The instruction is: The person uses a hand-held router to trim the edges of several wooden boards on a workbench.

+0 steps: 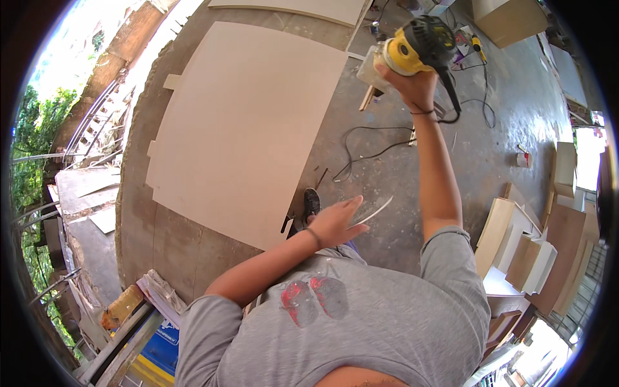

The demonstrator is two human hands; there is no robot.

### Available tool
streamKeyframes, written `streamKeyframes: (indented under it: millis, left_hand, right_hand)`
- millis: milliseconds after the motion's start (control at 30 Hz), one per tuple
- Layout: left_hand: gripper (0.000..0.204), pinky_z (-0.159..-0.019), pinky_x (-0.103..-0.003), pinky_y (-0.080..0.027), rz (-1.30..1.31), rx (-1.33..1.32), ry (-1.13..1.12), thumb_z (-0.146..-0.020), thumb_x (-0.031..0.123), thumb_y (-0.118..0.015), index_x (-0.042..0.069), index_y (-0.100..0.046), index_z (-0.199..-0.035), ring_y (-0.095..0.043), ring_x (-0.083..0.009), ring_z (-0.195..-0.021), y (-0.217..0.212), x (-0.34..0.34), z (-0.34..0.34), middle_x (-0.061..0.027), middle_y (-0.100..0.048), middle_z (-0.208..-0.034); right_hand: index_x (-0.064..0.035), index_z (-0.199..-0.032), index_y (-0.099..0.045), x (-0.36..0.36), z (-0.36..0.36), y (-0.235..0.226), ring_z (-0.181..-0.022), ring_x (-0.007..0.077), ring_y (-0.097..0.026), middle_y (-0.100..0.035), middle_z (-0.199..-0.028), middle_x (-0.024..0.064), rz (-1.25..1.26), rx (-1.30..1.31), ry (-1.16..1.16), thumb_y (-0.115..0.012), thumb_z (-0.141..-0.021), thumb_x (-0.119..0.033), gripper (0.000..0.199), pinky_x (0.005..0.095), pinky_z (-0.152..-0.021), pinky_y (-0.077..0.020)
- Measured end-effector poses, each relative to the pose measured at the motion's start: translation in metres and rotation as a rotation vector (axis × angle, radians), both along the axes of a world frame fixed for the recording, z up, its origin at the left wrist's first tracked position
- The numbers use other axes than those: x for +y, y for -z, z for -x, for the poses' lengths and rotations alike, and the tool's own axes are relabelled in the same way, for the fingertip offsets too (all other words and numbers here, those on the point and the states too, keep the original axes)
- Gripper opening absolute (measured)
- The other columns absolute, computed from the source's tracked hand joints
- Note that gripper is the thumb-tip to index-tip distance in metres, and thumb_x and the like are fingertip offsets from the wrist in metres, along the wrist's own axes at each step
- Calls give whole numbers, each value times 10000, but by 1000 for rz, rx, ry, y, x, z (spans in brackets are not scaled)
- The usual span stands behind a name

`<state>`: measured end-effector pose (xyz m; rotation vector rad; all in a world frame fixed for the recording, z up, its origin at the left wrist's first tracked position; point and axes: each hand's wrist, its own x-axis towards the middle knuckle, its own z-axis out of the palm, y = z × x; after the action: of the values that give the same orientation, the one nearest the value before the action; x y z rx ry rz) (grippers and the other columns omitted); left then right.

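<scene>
My right hand (412, 87), arm stretched far forward, is closed around a yellow and black handheld router (407, 51) with a clear base. Its black cord hangs down beside my wrist. Close to my body, my left hand (336, 220) is open, with thumb and fingers apart. A thin, curved white strip (379, 211) shows beside its thumb; I cannot tell whether the hand touches it. To the left lies a large pale flat panel (245, 129), with small tabs of pale material sticking out from under its left edge.
A dark cable (371, 157) loops over the grey floor (516, 97). Small white tub (523, 159) stands at right, near stacked wooden box parts (516, 248). A cardboard-coloured box (509, 19) sits far right. My dark shoe (312, 202) is beside the panel.
</scene>
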<state>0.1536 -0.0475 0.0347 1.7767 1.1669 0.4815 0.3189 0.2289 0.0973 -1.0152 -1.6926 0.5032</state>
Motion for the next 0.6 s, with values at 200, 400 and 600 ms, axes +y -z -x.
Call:
streamKeyframes:
  millis: [200,400,600]
  left_hand:
    - [570,-1068,-473,-344,-556,474,-553,-899,327,-645,-34,-489,-1311,-432,-403,-1282,26,9,177,-240,-503,-1333]
    - [638,-1141,-517,-164,-410,774,-618,-899,460,-580,85,-447,-1398,-266,-320,-1422,25,-22,238,-119,-348,-1514]
    - [660,-1144,-515,-138,-401,779,-608,-898,464,-568,91,-421,-1423,-243,-302,-1437,21,-17,235,-108,-326,-1531]
  right_hand:
    - [-8,-993,-662,36,27,43,-879,167,-669,-701,-961,68,99,-85,-14,-864,-663,-249,456,310,-798,-536]
    - [-23,-1051,-644,49,48,65,-934,230,-670,-696,-1002,112,97,-80,-32,-862,-628,-372,590,356,-812,-535]
    - [2,-1008,-654,38,56,53,-878,178,-680,-705,-966,92,43,-118,-29,-865,-653,-241,479,317,-792,-549]
